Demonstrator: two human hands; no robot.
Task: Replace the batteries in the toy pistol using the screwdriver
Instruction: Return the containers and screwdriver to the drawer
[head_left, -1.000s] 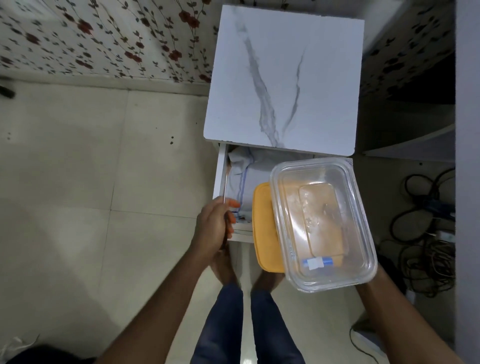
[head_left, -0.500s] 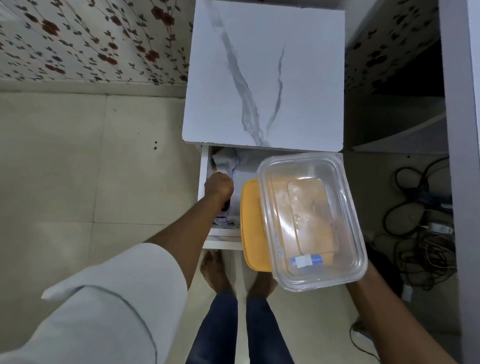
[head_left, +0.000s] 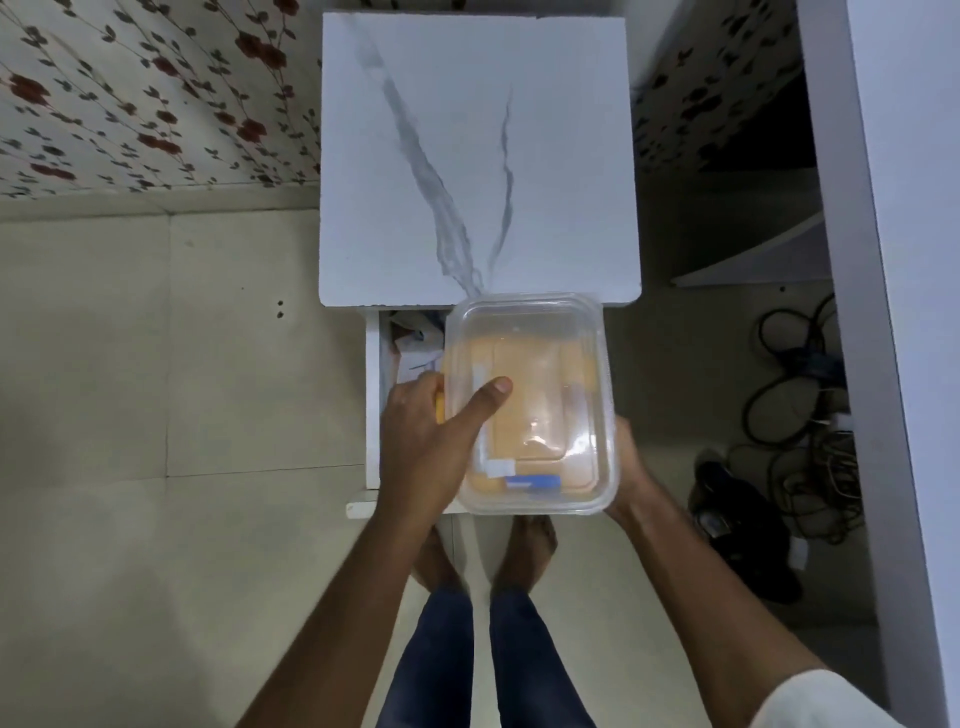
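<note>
Clear plastic container (head_left: 540, 364), long axis running away from me over the open drawer (head_left: 375, 405), is gripped by my left hand (head_left: 431, 447), thumb inside, and my right hand (head_left: 626, 467) outside; no pistol or screwdriver visible.

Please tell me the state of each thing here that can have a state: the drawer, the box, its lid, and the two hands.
drawer: pulled open, papers inside.
clear box: held above the drawer, uncovered, small blue and white items inside.
orange lid: off, under the box.
left hand: holds the box's left side, thumb over the rim.
right hand: holds the right side, fingers mostly hidden.
</note>
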